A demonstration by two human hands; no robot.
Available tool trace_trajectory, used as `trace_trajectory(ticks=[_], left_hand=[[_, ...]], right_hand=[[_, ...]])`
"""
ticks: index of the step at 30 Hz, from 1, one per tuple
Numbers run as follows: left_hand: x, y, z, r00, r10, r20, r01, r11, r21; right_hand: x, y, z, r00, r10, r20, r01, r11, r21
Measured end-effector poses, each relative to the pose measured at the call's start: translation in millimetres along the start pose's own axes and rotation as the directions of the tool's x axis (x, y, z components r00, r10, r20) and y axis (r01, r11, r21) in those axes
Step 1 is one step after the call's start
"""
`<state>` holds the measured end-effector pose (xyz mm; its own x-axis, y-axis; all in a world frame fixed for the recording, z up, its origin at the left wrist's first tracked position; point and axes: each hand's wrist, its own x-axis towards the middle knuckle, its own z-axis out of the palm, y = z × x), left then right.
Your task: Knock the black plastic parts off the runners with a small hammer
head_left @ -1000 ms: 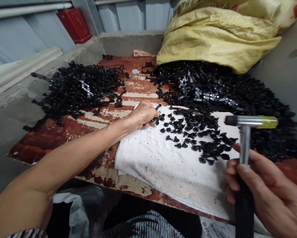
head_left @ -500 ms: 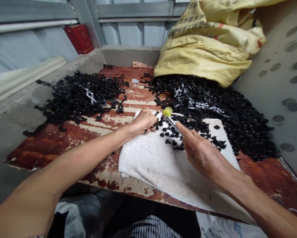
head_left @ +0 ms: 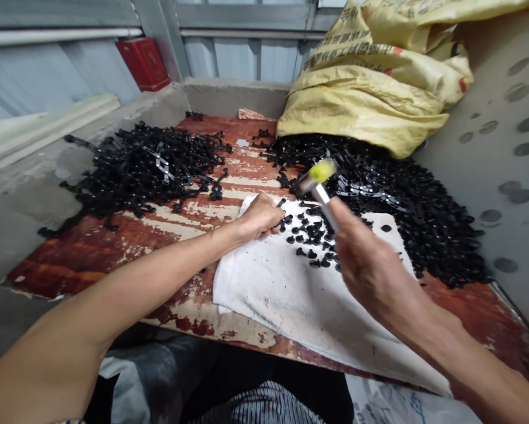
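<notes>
My right hand (head_left: 370,253) is wrapped round the handle of a small hammer (head_left: 320,179) with a yellow-green face; its head is raised above the cloth and blurred by motion. My left hand (head_left: 262,215) is closed on a small black part (head_left: 281,203), whose end sticks out past the fingers; the rest is hidden. It rests on the white cloth (head_left: 273,294). Just right of my left hand lie several loose black round-headed pieces (head_left: 311,232), scattered on the cloth.
A heap of black linked parts (head_left: 145,168) lies at the left of the worn red board (head_left: 180,235). A larger black heap (head_left: 415,206) spills from a yellow sack (head_left: 361,100) at the right. A red box (head_left: 143,63) stands on the back-left ledge.
My right hand has lifted the hammer up and to the right, away from my left hand. My left hand stays in nearly the same place.
</notes>
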<state>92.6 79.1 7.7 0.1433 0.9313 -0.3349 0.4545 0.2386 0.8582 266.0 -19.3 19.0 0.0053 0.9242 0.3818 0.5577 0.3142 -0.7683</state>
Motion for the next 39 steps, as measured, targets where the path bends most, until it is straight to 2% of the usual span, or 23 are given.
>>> trace_trajectory(ticks=[3,5,7,9,12,15,19,25,33,39], left_hand=[[1.8,-0.2,0.0,1.000,-0.019,0.000,0.019,1.000,-0.023],[2.1,1.7,-1.4,0.999,-0.050,0.001,0.050,0.996,-0.074],[1.4,4.4,-4.3,0.997,-0.078,0.017,0.080,0.988,-0.130],[0.4,7.3,-8.0,0.995,-0.078,0.058,0.087,0.981,-0.173],[-0.3,12.3,-10.5,0.991,-0.060,0.117,0.093,0.950,-0.297],[1.3,18.9,-6.9,0.992,-0.081,0.101,0.117,0.894,-0.432],[6.6,26.3,1.9,0.989,-0.113,0.096,0.147,0.829,-0.540],[18.0,25.7,12.0,0.989,-0.120,0.080,0.145,0.813,-0.564],[24.5,23.7,18.5,0.970,-0.226,0.086,0.238,0.824,-0.515],[26.3,23.0,18.0,0.968,-0.228,0.102,0.248,0.833,-0.494]], right_hand=[[1.0,1.2,-1.2,0.994,-0.026,0.107,0.030,0.999,-0.037],[0.6,-0.8,-3.8,0.992,-0.032,0.123,0.039,0.998,-0.056],[-2.4,-3.7,-7.4,0.995,0.016,0.102,-0.012,0.999,-0.048],[-7.8,-5.3,-11.0,0.990,0.126,0.062,-0.129,0.991,0.044],[-18.5,-4.0,-15.2,0.934,0.357,0.021,-0.342,0.875,0.343],[-31.5,-0.4,-17.6,0.866,0.500,0.006,-0.425,0.730,0.535],[-52.1,4.0,-19.2,0.817,0.576,-0.021,-0.450,0.660,0.601],[-73.7,10.3,-20.5,0.702,0.712,-0.021,-0.492,0.506,0.708],[-78.0,17.3,-19.7,0.700,0.714,0.002,-0.485,0.474,0.735],[-80.9,21.6,-19.1,0.716,0.698,-0.002,-0.474,0.489,0.732]])
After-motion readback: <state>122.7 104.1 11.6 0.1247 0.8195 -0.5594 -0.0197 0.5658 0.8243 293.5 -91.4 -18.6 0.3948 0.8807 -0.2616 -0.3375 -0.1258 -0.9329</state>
